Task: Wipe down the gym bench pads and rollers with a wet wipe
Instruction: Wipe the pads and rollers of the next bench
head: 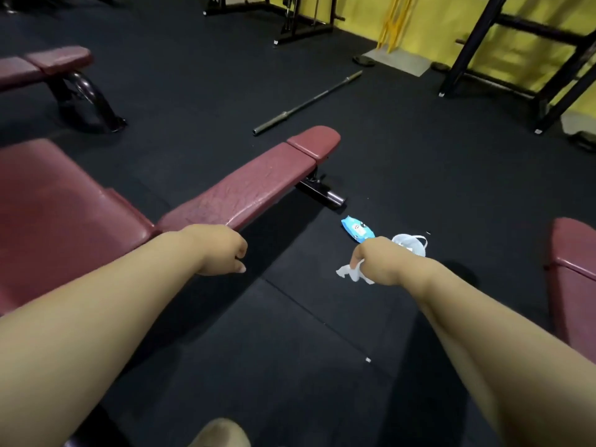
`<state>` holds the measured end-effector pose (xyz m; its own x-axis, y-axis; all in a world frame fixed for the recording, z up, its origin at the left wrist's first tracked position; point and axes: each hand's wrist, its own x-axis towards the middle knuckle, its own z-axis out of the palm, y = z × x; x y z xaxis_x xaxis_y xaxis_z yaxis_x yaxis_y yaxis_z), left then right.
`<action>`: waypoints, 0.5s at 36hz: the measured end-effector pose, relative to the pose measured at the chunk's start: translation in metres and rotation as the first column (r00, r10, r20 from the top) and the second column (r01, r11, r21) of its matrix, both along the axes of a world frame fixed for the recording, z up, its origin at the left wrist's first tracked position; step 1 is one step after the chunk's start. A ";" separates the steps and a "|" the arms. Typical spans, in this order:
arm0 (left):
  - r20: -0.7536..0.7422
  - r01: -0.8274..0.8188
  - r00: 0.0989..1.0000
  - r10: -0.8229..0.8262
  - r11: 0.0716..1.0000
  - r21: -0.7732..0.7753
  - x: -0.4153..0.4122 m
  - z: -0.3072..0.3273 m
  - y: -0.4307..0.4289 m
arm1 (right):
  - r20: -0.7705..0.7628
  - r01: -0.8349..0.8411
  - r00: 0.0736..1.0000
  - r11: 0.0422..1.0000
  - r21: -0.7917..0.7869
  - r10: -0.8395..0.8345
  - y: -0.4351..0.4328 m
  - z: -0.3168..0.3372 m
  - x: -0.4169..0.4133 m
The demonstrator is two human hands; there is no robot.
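One wet wipe (351, 273) sits pinched in the right hand (377, 256) beside the bench pad (258, 182), left hand (222, 250) slack, empty; wiping likely next.

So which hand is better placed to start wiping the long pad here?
Right. The right hand grips the wipe, just to the right of the pad. The left hand is nearer the pad's edge but holds nothing.
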<state>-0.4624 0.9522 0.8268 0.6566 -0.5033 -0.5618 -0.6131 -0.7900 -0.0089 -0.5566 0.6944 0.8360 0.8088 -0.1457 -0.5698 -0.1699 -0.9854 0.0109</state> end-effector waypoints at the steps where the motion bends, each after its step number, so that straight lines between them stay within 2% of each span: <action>1: -0.006 -0.004 1.000 0.004 1.000 0.006 0.015 -0.003 -0.006 | -0.017 0.015 1.000 1.000 0.017 -0.014 -0.006 -0.001 0.018; 5: -0.019 -0.009 1.000 0.009 1.000 0.019 0.085 -0.017 -0.030 | -0.008 0.027 1.000 0.999 0.029 -0.026 -0.029 -0.011 0.088; 9: 0.002 0.046 0.999 -0.046 0.998 0.042 0.168 -0.033 -0.058 | -0.019 0.131 0.991 0.990 0.056 -0.130 -0.052 -0.023 0.159; 12: 0.005 0.086 0.996 -0.086 0.995 0.051 0.230 -0.038 -0.080 | 0.045 0.179 0.982 0.977 0.115 -0.185 -0.075 -0.032 0.212; 18: -0.019 0.116 0.993 -0.115 0.991 0.064 0.326 -0.043 -0.122 | 0.000 0.256 0.966 0.955 0.148 -0.259 -0.111 -0.028 0.290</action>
